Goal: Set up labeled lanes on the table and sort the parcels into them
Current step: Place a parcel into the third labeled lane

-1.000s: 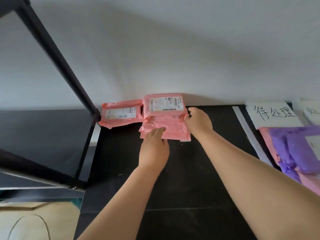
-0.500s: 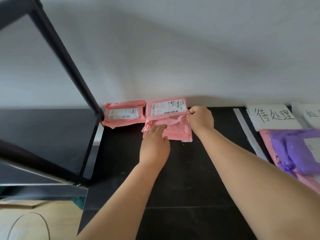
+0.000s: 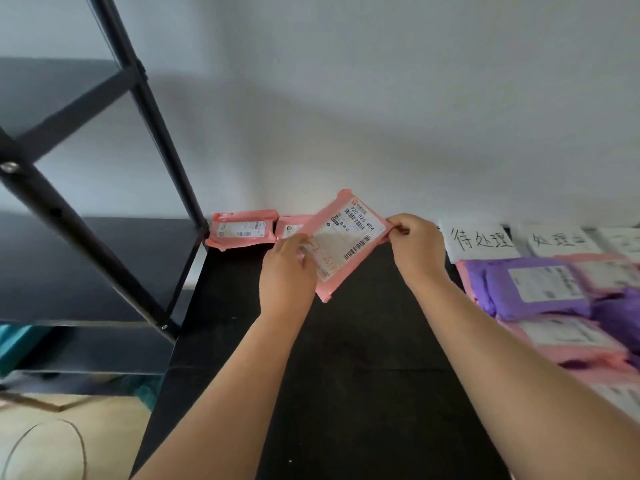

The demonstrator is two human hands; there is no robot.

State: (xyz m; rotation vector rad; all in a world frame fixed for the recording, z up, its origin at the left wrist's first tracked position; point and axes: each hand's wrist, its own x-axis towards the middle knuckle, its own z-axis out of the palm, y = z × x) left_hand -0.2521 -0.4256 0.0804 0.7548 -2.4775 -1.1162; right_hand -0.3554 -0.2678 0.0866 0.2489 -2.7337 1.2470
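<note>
I hold a flat pink parcel [image 3: 348, 239] with a white shipping label tilted above the black table [image 3: 346, 341]. My left hand [image 3: 287, 271] grips its lower left edge, and my right hand [image 3: 415, 249] pinches its right corner. Behind it, two more pink parcels lie against the wall: one [image 3: 242, 230] at the far left, another [image 3: 291, 230] partly hidden by the lifted one. To the right, a white paper label with handwritten characters [image 3: 479, 240] heads a lane holding a pile of purple [image 3: 526, 292] and pink parcels.
A black metal shelf frame [image 3: 138, 140] stands at the left, its post meeting the table's back left corner. A second paper label [image 3: 557, 240] and more parcels [image 3: 575, 341] lie at the right edge. The white wall rises directly behind the table. Wood floor shows lower left.
The top pink parcel, which lay on the stack by the wall, has come up off the table in both hands and now faces me, tilted. The view swung right.
</note>
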